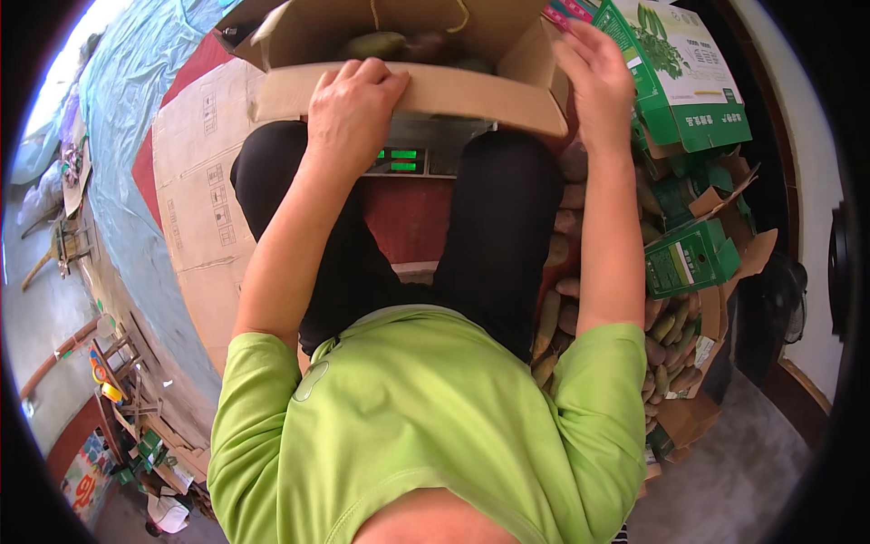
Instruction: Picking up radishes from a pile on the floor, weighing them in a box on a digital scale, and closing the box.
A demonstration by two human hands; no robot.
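While a blue plastic sheet spreads well to the left of the left hand, flattened cardboard lies nearer that hand. Under the right forearm, closer in than the right hand, sits a heap of brownish elongated vegetables. Between the hands and reaching beyond them stands an open cardboard box; the left hand curls over its near panel, gripping the edge. The right hand is half open beside the box's right corner, too blurred to tell whether it touches. Just right of it is a green-and-white carton. Past the left fingertips, a greenish vegetable lies inside the box. Near the left wrist glows a small green display.
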